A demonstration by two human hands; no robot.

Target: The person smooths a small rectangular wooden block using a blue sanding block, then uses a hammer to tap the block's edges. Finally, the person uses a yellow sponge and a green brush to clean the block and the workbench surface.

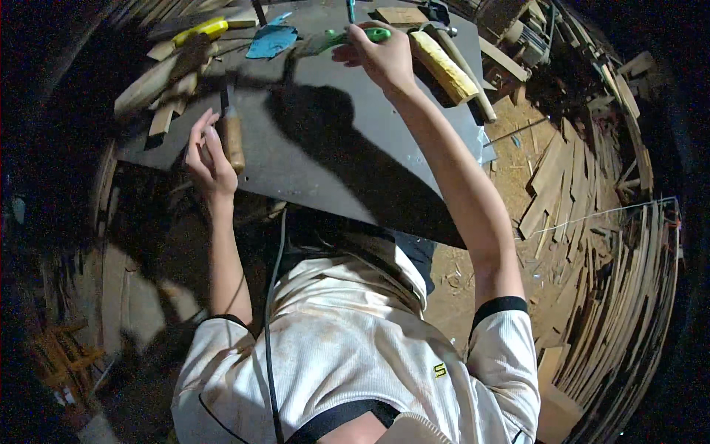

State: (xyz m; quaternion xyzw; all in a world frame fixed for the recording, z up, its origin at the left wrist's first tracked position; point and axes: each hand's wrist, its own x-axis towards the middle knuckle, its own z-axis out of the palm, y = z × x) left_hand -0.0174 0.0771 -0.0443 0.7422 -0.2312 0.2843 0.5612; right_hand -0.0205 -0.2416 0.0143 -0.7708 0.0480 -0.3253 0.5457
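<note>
My left hand (208, 157) is at the left front of the grey tabletop (318, 166), its fingers stretched and apart. Right beside its thumb is a tool with a round wooden handle (233, 140) and a narrow dark blade, like a chisel. My right arm reaches to the far side, where the curled fingers of my right hand (381, 59) close about a green-handled tool (379, 34). That tool's far end is dim and its kind unclear. Close to the right fingertips stands a slim teal rod (351, 10), cut off by the picture's top edge.
A blue cloth-like piece (272, 41), a yellow-handled tool (200, 32) and wood offcuts (151, 89) lie along the far left. At the far right are a rough yellow block (444, 68) and a hammer (470, 81). Stacked boards (614, 296) line the right; a black cord (275, 296) hangs before me.
</note>
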